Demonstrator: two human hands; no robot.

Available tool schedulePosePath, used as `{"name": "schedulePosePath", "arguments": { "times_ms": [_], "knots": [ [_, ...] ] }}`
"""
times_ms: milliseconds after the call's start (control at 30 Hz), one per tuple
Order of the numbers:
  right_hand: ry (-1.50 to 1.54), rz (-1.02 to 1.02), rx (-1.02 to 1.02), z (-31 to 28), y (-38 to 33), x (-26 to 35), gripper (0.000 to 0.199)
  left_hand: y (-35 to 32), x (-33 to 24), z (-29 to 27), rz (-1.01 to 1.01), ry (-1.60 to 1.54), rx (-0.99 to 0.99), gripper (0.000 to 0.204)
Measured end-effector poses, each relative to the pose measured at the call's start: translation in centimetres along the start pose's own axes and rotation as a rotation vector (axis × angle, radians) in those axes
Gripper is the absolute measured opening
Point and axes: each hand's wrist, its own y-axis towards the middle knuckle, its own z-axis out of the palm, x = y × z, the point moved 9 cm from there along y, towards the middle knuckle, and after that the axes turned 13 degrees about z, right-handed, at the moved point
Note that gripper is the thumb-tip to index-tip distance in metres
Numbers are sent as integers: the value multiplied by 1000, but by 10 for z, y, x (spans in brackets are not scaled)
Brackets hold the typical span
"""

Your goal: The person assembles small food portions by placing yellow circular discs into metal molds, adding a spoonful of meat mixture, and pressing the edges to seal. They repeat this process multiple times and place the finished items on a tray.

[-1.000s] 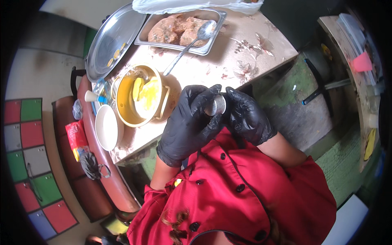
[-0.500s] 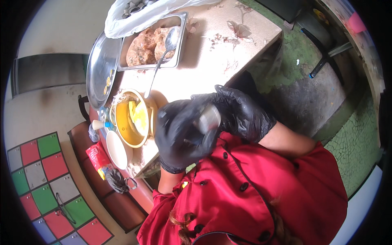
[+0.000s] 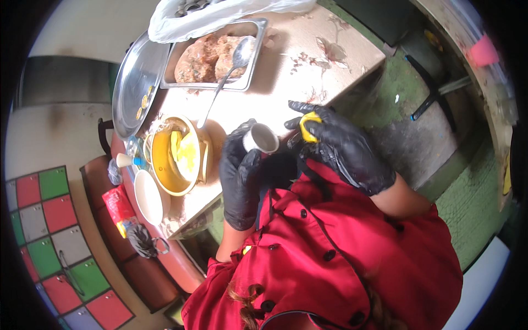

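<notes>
Beyond the gloved left hand [image 3: 240, 181], a white plastic bag [image 3: 220, 14] runs off the top edge; the yellow piece [image 3: 308, 125] in the right hand [image 3: 341, 148] stays partly hidden by fingers.

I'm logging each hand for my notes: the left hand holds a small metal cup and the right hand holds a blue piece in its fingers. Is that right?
Not quite. In the head view the piece in the right hand is yellow, not blue. The rest stands: the left hand holds the small metal cup, and both hands wear black gloves.
</notes>
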Motion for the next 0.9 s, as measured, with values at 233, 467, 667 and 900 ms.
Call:
{"name": "schedulePosePath", "arguments": {
  "times_ms": [233, 467, 667, 900],
  "knots": [
    [-776, -365, -173, 33, -9, 68, 48, -22, 47, 57, -386, -1103, 91, 56],
    [-851, -199, 112, 59, 7, 59, 46, -22, 23, 57, -228, -1291, 145, 53],
    [-457, 92, 234, 65, 14, 43, 54, -30, 36, 49, -268, -1400, 143, 53],
    [-746, -48, 137, 75, 12, 49, 51, -32, 33, 44, -213, -1401, 175, 56]
  ]
}}
